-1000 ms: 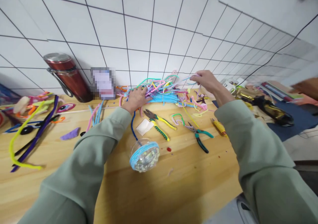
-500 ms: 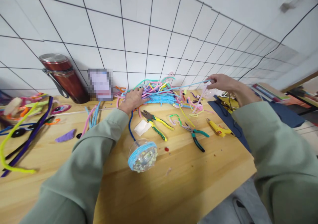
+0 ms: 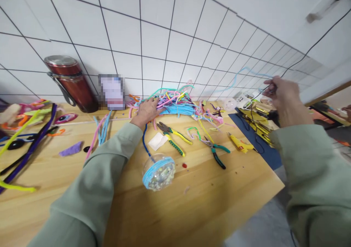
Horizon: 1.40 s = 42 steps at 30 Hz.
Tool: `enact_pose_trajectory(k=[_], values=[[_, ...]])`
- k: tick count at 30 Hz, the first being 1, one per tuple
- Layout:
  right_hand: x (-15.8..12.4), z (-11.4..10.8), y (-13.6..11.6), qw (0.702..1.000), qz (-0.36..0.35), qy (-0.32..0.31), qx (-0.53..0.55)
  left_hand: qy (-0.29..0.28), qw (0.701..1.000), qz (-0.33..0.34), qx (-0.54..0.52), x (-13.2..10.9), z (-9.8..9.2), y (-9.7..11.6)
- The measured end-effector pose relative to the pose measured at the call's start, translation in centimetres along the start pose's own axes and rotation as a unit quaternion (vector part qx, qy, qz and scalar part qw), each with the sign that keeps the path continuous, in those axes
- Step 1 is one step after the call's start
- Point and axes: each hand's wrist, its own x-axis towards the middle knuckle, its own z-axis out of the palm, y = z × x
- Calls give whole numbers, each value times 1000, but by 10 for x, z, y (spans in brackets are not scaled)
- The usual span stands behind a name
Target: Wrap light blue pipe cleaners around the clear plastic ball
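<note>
My left hand point(image 3: 146, 110) lies palm down on the left edge of a tangled pile of coloured pipe cleaners point(image 3: 178, 102) at the back of the wooden table point(image 3: 205, 203). My right hand point(image 3: 282, 92) is raised to the right of the table, its fingers pinched on a light blue pipe cleaner point(image 3: 241, 73). That pipe cleaner hangs free in the air in front of the tiled wall, its loose end curving down towards the pile.
Yellow-handled pliers point(image 3: 174, 135), teal-handled pliers point(image 3: 216, 150) and a yellow glue gun point(image 3: 240, 141) lie in front of the pile. A clear ball wrapped in blue point(image 3: 159, 172) sits nearer. A red flask point(image 3: 70, 83) stands at the back left. More pipe cleaners point(image 3: 24, 137) lie at left.
My right hand has pulled the light blue pipe cleaner out of the pile, moving right and up. The left hand has stayed pressed on the pile.
</note>
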Motion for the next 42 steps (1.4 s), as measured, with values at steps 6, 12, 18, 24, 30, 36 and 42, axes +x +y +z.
enact_pose_trajectory(k=[6, 12, 18, 24, 30, 36, 42], values=[[-47, 98, -28, 992, -21, -97, 75, 20, 1000, -7, -15, -7, -3, 5], [-92, 197, -50, 958, -111, -257, -59, 21, 998, -43, -32, -2, -9, 4], [-97, 220, -60, 923, -173, -289, -183, 23, 994, -96, -45, 8, -9, -1], [-96, 211, -61, 900, -186, -312, -242, 29, 994, -92, -55, 4, -11, 4], [-99, 211, -59, 885, -205, -330, -255, 30, 996, -66, -61, -1, -13, 8], [-100, 217, -52, 888, -203, -323, -258, 31, 996, -62, -57, -3, -12, 8], [-67, 180, -28, 912, -184, -290, -226, 31, 996, -60, -51, -3, -8, 5]])
